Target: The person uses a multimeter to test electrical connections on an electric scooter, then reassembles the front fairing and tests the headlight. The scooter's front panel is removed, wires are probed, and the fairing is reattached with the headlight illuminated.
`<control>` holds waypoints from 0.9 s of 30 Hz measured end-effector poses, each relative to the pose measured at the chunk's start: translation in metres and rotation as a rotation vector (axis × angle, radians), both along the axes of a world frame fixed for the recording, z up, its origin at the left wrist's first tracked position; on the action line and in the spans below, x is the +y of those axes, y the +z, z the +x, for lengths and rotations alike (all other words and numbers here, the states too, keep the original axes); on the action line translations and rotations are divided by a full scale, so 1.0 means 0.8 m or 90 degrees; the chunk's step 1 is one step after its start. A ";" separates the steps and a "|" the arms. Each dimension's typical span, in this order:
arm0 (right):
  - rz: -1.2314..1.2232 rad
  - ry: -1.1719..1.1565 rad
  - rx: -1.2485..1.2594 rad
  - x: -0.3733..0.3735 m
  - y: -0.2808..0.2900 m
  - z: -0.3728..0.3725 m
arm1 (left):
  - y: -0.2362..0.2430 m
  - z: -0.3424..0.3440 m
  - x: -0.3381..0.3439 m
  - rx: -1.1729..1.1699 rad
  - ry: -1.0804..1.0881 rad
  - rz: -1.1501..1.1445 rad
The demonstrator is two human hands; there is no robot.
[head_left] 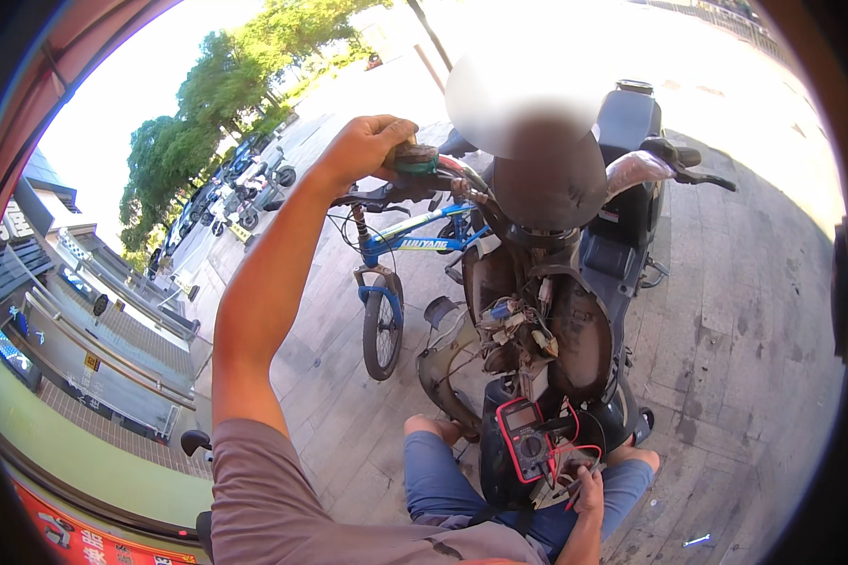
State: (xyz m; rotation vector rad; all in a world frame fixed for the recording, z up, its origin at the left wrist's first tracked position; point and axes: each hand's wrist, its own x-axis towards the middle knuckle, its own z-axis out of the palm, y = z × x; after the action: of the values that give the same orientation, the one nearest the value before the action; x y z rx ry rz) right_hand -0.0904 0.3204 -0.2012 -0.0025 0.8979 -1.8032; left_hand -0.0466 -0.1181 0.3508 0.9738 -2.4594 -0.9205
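Two hands at work: the person sits low on the pavement in front of a dark electric scooter [556, 311] whose front panels are off
Left hand [372, 146]: raised high and wrapped shut around the scooter's left handlebar grip [415, 158]; the thumb lies over the grip's top
Right hand [589, 490]: low, by the knee, fingers curled around what appears to be a red test probe; the exact hold is too small to tell
Multimeter [523, 438]: red-cased, screen up, propped against the scooter's lower front between the knees; red and black leads [575, 447] loop from it toward the right hand
Work done, as judged: the covers are removed and the meter is connected and placed; a bundle of wires and connectors [513, 330] is exposed below the steering column
Work left, as judged: the wiring lies loose and the panels are not refitted; testing looks to be under way
Containers: none in view; the scooter's open front shell holds only the wire bundle
Surroundings: a blue bicycle [391, 282] stands just beside the scooter on the paved ground
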 end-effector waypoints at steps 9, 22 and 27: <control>0.008 0.046 -0.020 -0.003 -0.006 -0.004 | 0.013 0.005 -0.007 -0.024 -0.008 0.042; -0.016 0.068 -0.053 -0.005 -0.014 -0.008 | 0.017 0.008 -0.004 -0.020 -0.039 0.051; -0.005 0.077 -0.052 -0.001 -0.011 -0.008 | 0.019 -0.001 0.003 -0.074 -0.011 0.011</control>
State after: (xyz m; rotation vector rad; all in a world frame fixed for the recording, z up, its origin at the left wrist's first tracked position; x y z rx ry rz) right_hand -0.0970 0.3193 -0.2103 0.0110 0.8163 -1.6819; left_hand -0.0471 -0.1161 0.3663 1.0416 -2.5625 -0.9167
